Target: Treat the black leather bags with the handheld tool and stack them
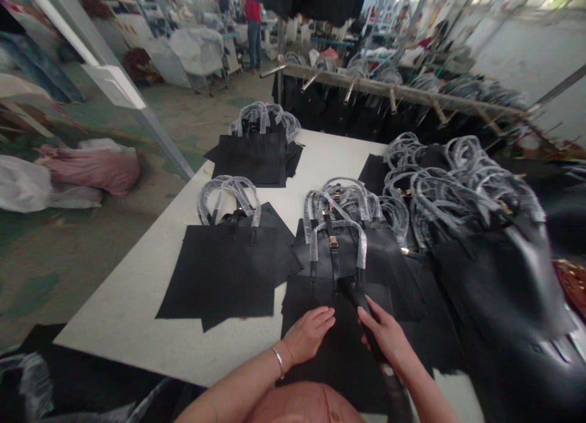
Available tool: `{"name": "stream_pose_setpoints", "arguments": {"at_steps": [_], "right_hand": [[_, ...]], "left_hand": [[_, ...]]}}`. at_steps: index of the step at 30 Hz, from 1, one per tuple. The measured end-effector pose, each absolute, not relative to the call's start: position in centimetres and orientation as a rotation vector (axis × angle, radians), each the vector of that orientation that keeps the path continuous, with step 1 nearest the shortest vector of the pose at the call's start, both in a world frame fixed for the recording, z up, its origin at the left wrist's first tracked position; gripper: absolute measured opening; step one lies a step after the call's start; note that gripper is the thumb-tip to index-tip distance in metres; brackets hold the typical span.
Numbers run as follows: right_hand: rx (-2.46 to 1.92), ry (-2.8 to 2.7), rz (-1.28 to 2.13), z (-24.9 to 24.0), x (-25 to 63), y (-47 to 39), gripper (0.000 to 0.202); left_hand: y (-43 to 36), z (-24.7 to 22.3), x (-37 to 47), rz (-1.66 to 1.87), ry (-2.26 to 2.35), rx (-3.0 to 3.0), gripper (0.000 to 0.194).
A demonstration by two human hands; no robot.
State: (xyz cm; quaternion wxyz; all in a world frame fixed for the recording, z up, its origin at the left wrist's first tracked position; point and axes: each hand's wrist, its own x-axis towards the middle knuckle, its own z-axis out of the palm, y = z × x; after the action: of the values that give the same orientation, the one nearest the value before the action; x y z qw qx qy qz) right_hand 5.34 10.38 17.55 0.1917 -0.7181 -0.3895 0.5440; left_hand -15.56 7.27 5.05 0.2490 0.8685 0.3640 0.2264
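Observation:
A black bag panel with plastic-wrapped handles and a strap with a gold buckle lies in front of me on a pile of similar pieces. My left hand rests flat on the panel, fingers extended and close together, holding nothing. Wrapped in my right hand is the dark grip of a black handheld tool; its exact kind is unclear. The tool's head is at the panel's upper edge, beside the strap, and its lower end runs down towards my body.
Black panels with wrapped handles lie left on the white table, another stack behind. A large heap of black bags covers the right side. A metal rack stands beyond, and a slanted pole at left. People stand farther back.

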Motion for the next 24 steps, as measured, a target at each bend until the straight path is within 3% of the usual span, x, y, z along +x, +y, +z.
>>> {"name": "stream_pose_setpoints", "arguments": {"at_steps": [3,10,14,24], "right_hand": [[-2.044,-1.081,1.464,17.8,5.8,9.5,0.069],[-1.979,-1.314,1.742,17.4,4.7,6.8,0.068],[-1.911,-1.498,1.78,16.3,2.3,7.3,0.063],[-1.832,-1.738,1.432,15.6,-2.5,10.0,0.056]], "left_hand": [[7.1,4.7,-15.7,0.62,0.996,2.421,0.047],[6.6,2.9,-15.5,0.507,0.572,2.664,0.017],[6.7,2.6,-15.2,0.441,0.534,2.667,0.016],[6.9,3.3,-14.7,0.267,0.591,2.624,0.028]]}}
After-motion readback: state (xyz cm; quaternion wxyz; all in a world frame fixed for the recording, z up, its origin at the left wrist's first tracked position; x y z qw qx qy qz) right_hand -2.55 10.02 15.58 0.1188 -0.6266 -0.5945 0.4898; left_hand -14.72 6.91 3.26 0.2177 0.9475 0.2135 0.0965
